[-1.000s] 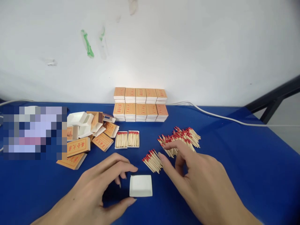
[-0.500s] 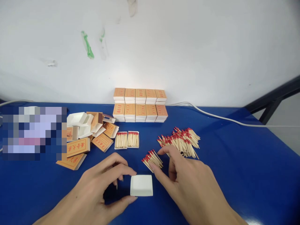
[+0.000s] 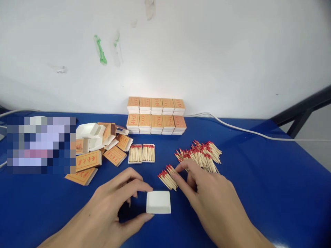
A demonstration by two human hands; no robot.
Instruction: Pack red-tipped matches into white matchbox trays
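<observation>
My left hand [image 3: 117, 203] curls round the left side of a small empty white matchbox tray [image 3: 158, 202], thumb at its near left corner and fingertips at its far left corner. My right hand [image 3: 207, 196] reaches over the blue table [image 3: 271, 193], its thumb and forefinger closing on a small bundle of red-tipped matches [image 3: 167, 176] just behind the tray. A larger heap of loose matches [image 3: 200, 155] lies beyond that hand.
Two filled trays [image 3: 141, 153] lie side by side in the middle. Stacked orange matchboxes [image 3: 156, 115] line the white wall. Loose orange sleeves and white trays [image 3: 99, 144] are scattered at the left, beside a blurred patch. A white cable [image 3: 248, 130] runs along the back right.
My right hand has drawn back from the large heap toward the small bundle and now pinches at it. The left hand has stayed at the white tray.
</observation>
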